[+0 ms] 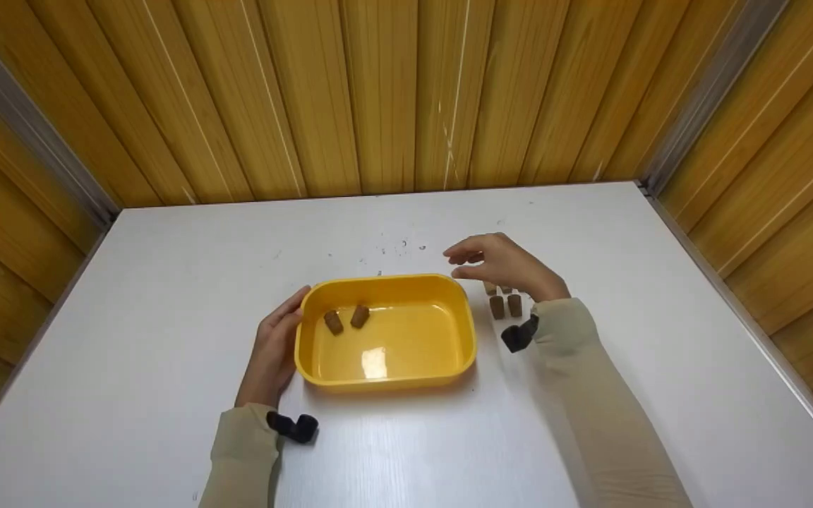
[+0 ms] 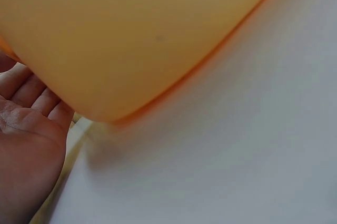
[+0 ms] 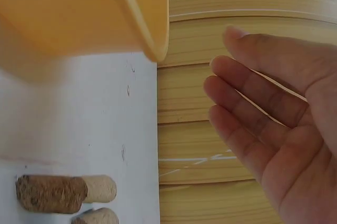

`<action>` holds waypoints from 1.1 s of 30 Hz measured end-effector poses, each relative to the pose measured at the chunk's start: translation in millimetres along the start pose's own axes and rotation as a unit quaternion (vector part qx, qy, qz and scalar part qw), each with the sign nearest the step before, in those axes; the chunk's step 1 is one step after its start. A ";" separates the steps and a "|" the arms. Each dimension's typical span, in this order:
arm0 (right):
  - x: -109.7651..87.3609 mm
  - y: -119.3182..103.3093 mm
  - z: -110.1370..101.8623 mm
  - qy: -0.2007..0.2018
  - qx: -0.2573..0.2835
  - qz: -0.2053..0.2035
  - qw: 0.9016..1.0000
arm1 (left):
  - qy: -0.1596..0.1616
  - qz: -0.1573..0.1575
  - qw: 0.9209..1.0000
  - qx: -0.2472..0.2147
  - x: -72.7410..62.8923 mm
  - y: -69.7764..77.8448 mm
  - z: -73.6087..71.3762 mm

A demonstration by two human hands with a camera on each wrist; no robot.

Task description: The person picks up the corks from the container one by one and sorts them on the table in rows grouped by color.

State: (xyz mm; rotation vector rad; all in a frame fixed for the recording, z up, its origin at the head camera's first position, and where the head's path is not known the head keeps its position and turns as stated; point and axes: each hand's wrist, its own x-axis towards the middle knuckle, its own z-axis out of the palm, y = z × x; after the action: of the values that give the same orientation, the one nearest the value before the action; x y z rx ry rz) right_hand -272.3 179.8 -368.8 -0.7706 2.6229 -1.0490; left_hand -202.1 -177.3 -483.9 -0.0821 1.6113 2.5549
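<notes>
A yellow plastic tub (image 1: 385,384) stands in the middle of the white table, with two brown cork stoppers (image 1: 360,316) lying inside near its left end. My left hand (image 1: 279,346) rests against the tub's left wall, fingers extended along the outside; the left wrist view shows the palm beside the tub's wall. Past the tub's far right corner, my right hand (image 1: 502,262) hovers with fingers loosely bent and nothing between them. Below that hand, several cork stoppers (image 1: 514,305) stand together on the table, some partly hidden by it. Two tones, dark and pale, show on the corks (image 3: 51,194).
The white table (image 1: 166,296) runs up to yellow wood-pattern panels (image 1: 378,99) at the back and sides. Grey metal posts (image 1: 713,88) mark the corners. A small black camera (image 1: 519,335) sits at each wrist.
</notes>
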 end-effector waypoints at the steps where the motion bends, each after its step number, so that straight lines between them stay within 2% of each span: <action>1: 2.6 -2.7 1.7 -0.005 0.000 0.001 1.000 | 0.000 0.000 1.000 -0.001 -0.1 0.1 0.3; 10: 29.6 -25.5 24.5 -0.044 0.001 -0.008 0.999 | 0.005 -0.002 1.000 0.004 0.2 0.3 1.7; 19: 49.9 -36.9 54.4 -0.091 -0.004 -0.014 0.996 | 0.024 -0.012 1.000 0.009 0.7 0.2 2.7; 26: 59.2 -40.5 72.4 -0.126 0.003 -0.013 0.992 | 0.012 0.000 1.000 0.014 0.9 -0.8 1.6; 33: 63.1 -45.3 86.4 -0.147 -0.014 0.001 0.989 | 0.005 0.002 1.000 0.014 0.8 -0.7 1.7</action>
State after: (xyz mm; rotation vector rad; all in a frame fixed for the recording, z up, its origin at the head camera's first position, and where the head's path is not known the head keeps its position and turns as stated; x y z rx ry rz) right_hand -275.1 68.0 -400.3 -0.8574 2.3916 -0.8268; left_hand -202.7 -175.4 -483.8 -0.0891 1.6507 2.5382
